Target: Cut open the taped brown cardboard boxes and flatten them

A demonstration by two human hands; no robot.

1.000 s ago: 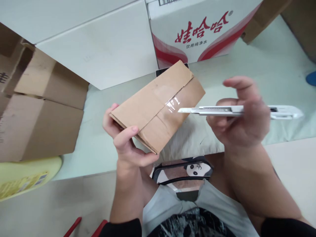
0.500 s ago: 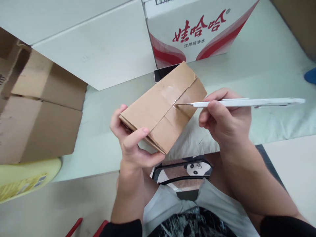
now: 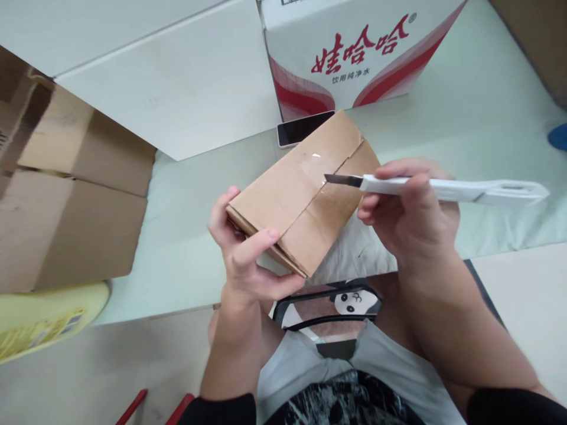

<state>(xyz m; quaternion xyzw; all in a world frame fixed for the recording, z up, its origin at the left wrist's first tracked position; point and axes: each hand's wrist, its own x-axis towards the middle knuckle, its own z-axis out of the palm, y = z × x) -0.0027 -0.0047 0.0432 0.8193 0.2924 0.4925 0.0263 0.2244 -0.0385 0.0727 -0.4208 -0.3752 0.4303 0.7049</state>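
Note:
A small brown cardboard box is tilted in front of me, a seam running along its top face with clear tape across it. My left hand grips the near left end of the box, thumb and fingers around its edges. In my right hand is a white utility knife, its dark blade extended and pointing left. The blade tip is over the taped seam; whether it touches the tape I cannot tell. Part of the right fingers is hidden behind the knife.
Behind the box lies a phone on the pale green cloth. A white and red carton and a white box stand at the back. Brown cartons and a yellow container are at left. Red legs show below.
The box and my left hand have shifted slightly right. The knife has turned so its blade's flat side shows, and its tip has moved a little up and right.

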